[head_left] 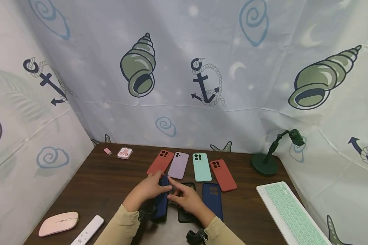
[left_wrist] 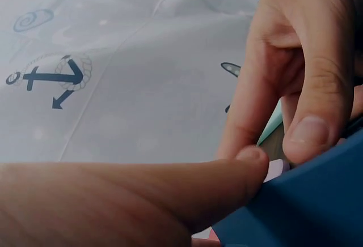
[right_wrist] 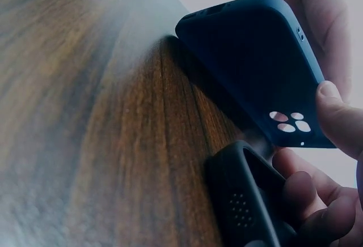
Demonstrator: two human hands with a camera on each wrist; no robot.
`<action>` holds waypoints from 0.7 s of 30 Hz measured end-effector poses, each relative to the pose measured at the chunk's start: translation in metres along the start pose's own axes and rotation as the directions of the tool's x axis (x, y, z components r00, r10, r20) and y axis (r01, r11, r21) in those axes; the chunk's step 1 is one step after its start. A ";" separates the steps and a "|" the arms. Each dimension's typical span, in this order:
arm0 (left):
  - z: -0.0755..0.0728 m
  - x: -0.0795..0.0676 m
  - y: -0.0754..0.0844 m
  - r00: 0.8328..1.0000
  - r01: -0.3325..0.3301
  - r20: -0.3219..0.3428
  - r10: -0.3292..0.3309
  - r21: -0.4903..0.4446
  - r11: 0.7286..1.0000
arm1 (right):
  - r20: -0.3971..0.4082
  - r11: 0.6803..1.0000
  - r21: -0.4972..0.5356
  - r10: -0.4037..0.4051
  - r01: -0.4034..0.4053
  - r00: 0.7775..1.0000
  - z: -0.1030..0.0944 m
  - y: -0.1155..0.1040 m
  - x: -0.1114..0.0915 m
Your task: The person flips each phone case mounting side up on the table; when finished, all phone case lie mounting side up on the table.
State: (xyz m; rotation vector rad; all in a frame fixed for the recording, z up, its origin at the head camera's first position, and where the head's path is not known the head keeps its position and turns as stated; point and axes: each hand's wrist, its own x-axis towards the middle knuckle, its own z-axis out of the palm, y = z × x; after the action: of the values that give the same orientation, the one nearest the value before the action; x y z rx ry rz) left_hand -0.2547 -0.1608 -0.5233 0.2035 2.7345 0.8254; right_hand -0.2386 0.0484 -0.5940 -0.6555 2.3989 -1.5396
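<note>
A dark blue phone case stands tilted between both hands, its camera holes showing light through in the right wrist view. My left hand grips it from the left, thumb over the near edge and fingers at the top. From the right, my right hand holds the case's upper edge with index finger and thumb, the other fingers curled in. The left wrist view has the right index fingertip meeting the left thumb at the corner of the case. A black phone case lies partly hidden beneath the right hand.
Another dark blue case lies right of the black one. Behind are red, lilac, mint and red cases. A green lamp and keyboard stand right; a mouse and white remote lie left.
</note>
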 end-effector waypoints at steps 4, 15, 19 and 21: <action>-0.001 0.000 0.003 1.000 0.015 0.000 -0.015 0.009 1.000 | 0.001 1.000 -0.008 -0.027 0.027 1.000 0.000 -0.002 0.000; -0.002 -0.001 0.003 0.998 -0.061 0.013 0.062 -0.082 0.995 | -0.025 0.996 -0.089 0.001 -0.003 1.000 0.004 0.004 0.001; -0.005 -0.001 0.003 0.996 -0.079 0.021 0.082 -0.106 0.991 | -0.022 0.994 -0.106 -0.021 0.019 1.000 0.005 0.002 0.001; -0.006 -0.002 0.002 0.995 -0.088 0.026 0.092 -0.123 0.989 | -0.019 0.993 -0.115 -0.022 0.020 1.000 0.004 0.002 0.001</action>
State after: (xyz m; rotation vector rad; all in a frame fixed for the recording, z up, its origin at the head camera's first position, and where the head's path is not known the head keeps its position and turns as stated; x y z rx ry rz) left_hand -0.2544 -0.1627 -0.5169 0.3136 2.6518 1.0006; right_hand -0.2385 0.0448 -0.5976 -0.6926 2.5183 -1.4315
